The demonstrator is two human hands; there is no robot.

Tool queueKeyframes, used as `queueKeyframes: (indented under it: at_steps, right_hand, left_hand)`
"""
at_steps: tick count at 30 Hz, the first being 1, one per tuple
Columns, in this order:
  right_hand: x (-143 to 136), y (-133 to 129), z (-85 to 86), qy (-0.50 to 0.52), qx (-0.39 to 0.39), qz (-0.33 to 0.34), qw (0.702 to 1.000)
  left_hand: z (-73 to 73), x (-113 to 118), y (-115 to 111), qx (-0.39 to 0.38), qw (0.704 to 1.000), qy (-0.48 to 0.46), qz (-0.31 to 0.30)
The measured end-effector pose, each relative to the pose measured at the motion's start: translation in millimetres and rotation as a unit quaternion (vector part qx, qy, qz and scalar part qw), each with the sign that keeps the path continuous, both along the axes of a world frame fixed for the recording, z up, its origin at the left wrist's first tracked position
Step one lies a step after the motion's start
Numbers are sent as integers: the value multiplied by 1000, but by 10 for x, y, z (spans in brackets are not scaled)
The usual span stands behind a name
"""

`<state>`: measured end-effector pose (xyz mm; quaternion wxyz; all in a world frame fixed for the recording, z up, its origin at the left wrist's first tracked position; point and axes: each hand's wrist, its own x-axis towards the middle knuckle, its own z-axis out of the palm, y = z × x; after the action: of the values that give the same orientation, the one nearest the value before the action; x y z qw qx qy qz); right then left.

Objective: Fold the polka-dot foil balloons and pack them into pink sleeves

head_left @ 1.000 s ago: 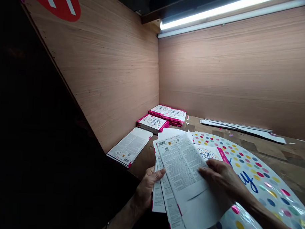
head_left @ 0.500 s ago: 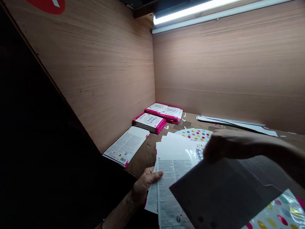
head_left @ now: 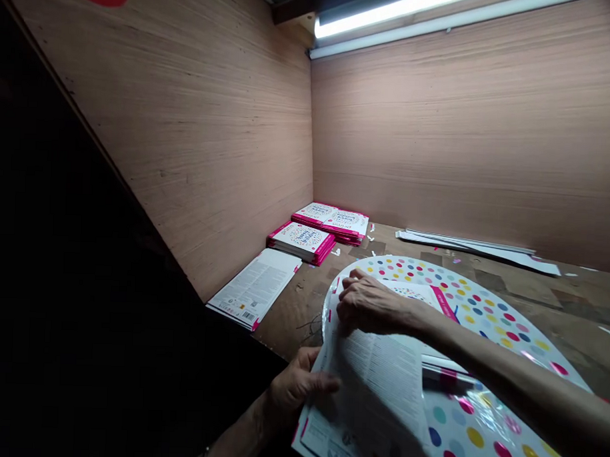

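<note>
In the head view, my left hand (head_left: 302,385) is closed on the left edge of several white printed cards (head_left: 379,384), thumb on top. The cards carry fine grey text and pink edge marks. My right hand (head_left: 367,303) has its fingers curled over the upper end of the top card, pinching it. Under both lies a large round polka-dot sheet (head_left: 506,319), white with coloured dots and shiny toward the front. A card with a pink band (head_left: 443,301) lies on it, partly hidden by my right forearm.
Pink-and-white birthday packs (head_left: 305,236) stand stacked in the back left corner. Nearer is a pile of text-printed cards (head_left: 257,287) at the table's left edge. Long white strips (head_left: 479,249) lie along the back wooden wall (head_left: 463,141). Paper scraps dot the brown tabletop (head_left: 286,321).
My right hand has moved left and down onto the top card. The dark sheet it held no longer shows, uncovering more of the polka-dot sheet. My left hand still holds the cards.
</note>
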<state>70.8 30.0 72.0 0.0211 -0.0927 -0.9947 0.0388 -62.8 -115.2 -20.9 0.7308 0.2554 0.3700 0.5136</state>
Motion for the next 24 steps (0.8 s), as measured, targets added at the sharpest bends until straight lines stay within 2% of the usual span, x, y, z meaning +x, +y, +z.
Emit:
queueKeyframes:
  at_steps: [2, 4, 5, 6, 8, 10, 11, 12, 14, 16, 19, 22, 23, 24]
  right_hand:
    - [91, -48, -112, 123, 43, -43, 991]
    - [282, -71, -206, 275, 51, -149, 949]
    - [388, -77, -235, 330, 19, -208, 920]
    - [484, -84, -249, 361, -48, -257, 895]
    - [596, -115, -228, 368, -266, -295, 841]
    - [562, -171, -166, 343, -482, -247, 767]
    - [493, -204, -134, 344, -553, -213, 729]
    - [396, -237, -108, 359, -594, -184, 696]
    - [154, -288, -92, 405, -621, -148, 655]
    - [-100, -315, -128, 444, -625, -126, 630]
    - [-419, -330, -243, 463, -634, -91, 612]
    - [-599, -348, -369, 450, -652, -98, 602]
    - [-623, -354, -406, 440, -659, -109, 601]
    - [-631, -360, -439, 431, -662, -123, 600]
  left_hand:
    - [20, 0, -52, 1, 1000, -2, 27]
    - [58, -44, -79, 15, 996, 6, 85]
    - [83, -82, -76, 27, 992, 17, 122]
    - [110, -129, -62, 41, 985, 33, 162]
    - [166, -238, 2, 80, 969, 81, 218]
    - [217, -357, 93, 131, 951, 146, 240]
    - [239, -419, 136, 154, 942, 179, 240]
    - [260, -483, 172, 172, 933, 207, 239]
    - [298, -617, 201, 194, 916, 250, 246]
    - [324, -751, 163, 203, 897, 282, 275]
    - [302, -904, 24, 187, 869, 334, 312]
    - [182, -945, -87, 119, 865, 370, 316]
    - [134, -936, -98, 96, 869, 365, 321]
    - [90, -918, -94, 74, 884, 336, 316]
